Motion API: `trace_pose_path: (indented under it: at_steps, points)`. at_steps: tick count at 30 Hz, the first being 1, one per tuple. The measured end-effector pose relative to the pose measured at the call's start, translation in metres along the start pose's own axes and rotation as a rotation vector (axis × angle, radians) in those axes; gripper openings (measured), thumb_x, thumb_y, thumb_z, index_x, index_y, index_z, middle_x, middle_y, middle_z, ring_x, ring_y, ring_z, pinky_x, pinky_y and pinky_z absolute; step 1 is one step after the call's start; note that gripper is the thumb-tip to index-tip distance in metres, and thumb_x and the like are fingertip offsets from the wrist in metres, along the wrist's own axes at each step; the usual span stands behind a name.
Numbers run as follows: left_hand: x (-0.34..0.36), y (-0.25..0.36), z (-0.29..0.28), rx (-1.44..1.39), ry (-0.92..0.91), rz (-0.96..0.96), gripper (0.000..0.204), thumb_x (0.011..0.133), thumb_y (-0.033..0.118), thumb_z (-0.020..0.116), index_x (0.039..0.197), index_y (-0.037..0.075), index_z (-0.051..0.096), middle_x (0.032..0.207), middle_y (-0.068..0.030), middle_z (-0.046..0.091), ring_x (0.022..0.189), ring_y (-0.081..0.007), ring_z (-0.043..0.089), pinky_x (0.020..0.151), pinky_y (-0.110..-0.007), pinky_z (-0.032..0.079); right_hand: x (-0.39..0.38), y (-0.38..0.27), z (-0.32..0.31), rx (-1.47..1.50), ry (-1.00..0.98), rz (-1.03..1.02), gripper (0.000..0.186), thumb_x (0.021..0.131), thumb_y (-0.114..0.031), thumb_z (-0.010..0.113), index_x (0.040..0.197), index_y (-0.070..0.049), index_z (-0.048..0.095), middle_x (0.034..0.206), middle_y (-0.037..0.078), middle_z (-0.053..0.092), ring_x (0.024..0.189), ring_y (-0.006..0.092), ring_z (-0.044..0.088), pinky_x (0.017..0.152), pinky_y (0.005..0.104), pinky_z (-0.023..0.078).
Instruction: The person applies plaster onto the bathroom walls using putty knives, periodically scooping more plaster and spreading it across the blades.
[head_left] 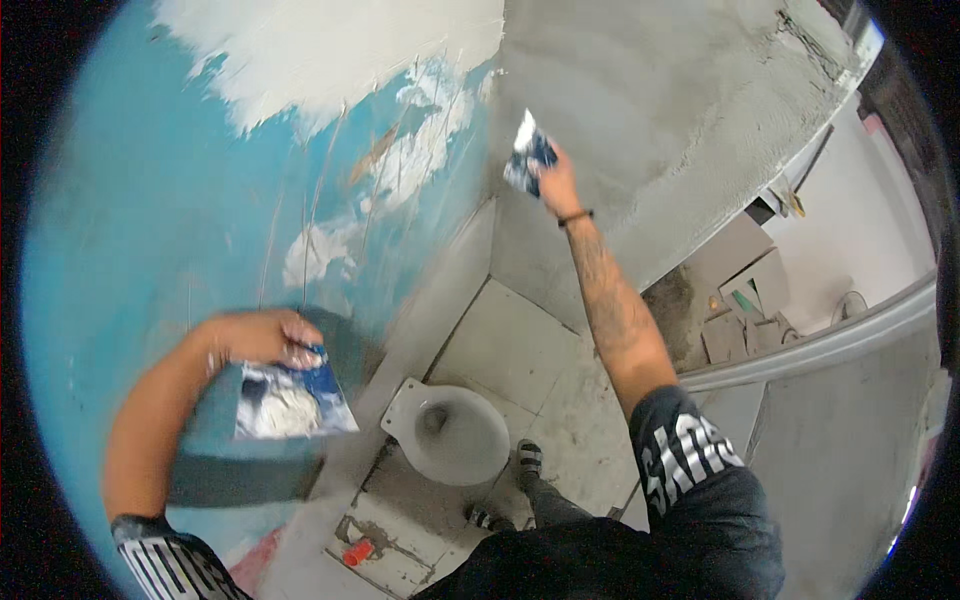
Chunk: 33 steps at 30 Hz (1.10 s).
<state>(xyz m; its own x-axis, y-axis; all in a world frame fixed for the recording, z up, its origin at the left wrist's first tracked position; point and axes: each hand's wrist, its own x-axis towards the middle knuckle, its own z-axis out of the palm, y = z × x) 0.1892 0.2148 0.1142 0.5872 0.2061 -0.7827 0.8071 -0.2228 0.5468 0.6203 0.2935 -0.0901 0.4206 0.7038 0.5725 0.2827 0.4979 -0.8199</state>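
My left hand [262, 338] is closed around the blue handle end of a wide putty knife [338, 408], held in front of the blue wall [130, 270]. A lump of white putty [288, 412] rests on its broad metal blade. Further away, my right hand [558, 190] grips a second putty knife [518, 172], blue at the grip, with white on the tip of its blade. This one is near the corner where the blue wall meets a grey wall [640, 100]. White putty [340, 50] covers the upper blue wall, with rough patches below.
A white toilet bowl [483, 425] stands on the tiled floor [530, 340] below, close to the wall. An orange-red pipe end [358, 552] sticks up at the lower left. To the right, beyond the grey wall's edge, lie boards or boxes [735, 250] and rubble.
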Motion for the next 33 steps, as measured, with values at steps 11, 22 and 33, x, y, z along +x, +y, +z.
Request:
trace_pose_path:
  at_steps: [11,22,33]
  points:
    - [0.006,0.017,0.011,-0.07,0.27,0.125,0.021,0.087,0.017,0.051,0.076,-0.001,0.048,0.066,-0.0015,0.044,0.065,-0.0084,0.036,0.06,-0.026,0.036,0.16,-0.011,0.025,-0.023,0.025,-0.069,0.046,0.07,0.005,0.044,0.116,0.0,0.048,0.11,0.018,0.055,0.103,0.0283,0.052,0.09,0.0319,0.038]
    - [0.003,0.02,0.013,-0.051,0.281,0.027,0.019,0.086,0.018,0.051,0.081,-0.001,0.052,0.064,-0.0057,0.047,0.066,-0.0105,0.04,0.062,-0.028,0.038,0.151,-0.02,0.067,-0.092,0.031,-0.099,0.047,0.07,0.007,0.042,0.117,0.001,0.047,0.119,0.02,0.048,0.112,0.0303,0.046,0.095,0.0327,0.034]
    - [0.018,0.005,0.01,0.103,0.311,0.147,0.028,0.087,0.024,0.049,0.076,-0.002,0.048,0.063,-0.0144,0.047,0.059,-0.0188,0.038,0.059,-0.035,0.037,0.109,-0.063,0.111,-0.399,0.111,-0.119,0.052,0.069,0.001,0.044,0.121,-0.002,0.042,0.12,0.024,0.043,0.116,0.0397,0.035,0.098,0.041,0.029]
